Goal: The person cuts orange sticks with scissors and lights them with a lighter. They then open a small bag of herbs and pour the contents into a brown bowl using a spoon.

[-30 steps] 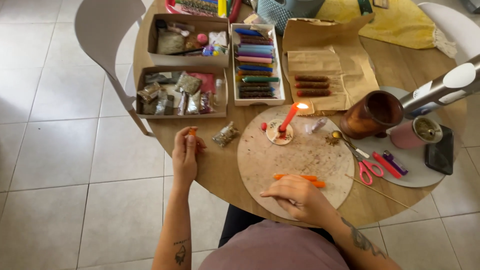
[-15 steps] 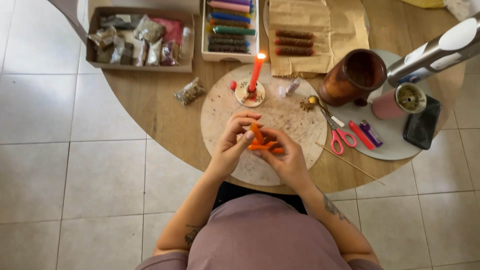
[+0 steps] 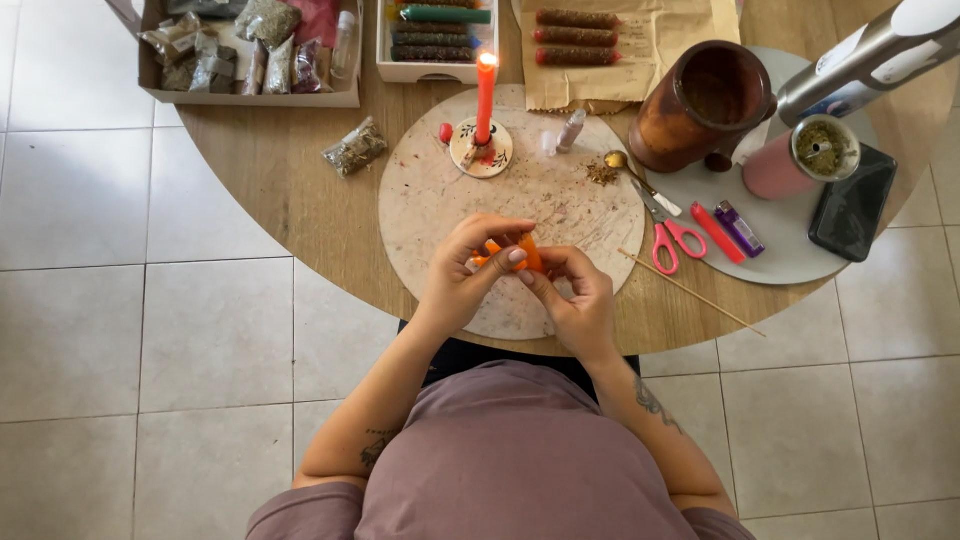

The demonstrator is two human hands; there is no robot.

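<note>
Both hands meet over the round stone board (image 3: pixel 440 215) on the wooden bench (image 3: pixel 270 190): the left hand (image 3: pixel 468 275) and the right hand (image 3: pixel 578 298) each have their fingers closed on an orange candle (image 3: pixel 526 252), held just above the board's near half. Behind it a lit red candle (image 3: pixel 485 98) stands upright in a small holder (image 3: pixel 481 150). Red-handled scissors (image 3: pixel 668 230) lie to the right.

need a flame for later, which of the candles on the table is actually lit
The red candle standing upright in the small round holder on the stone disc; it alone has a flame. The brown ones on paper lie flat, unlit.
</note>
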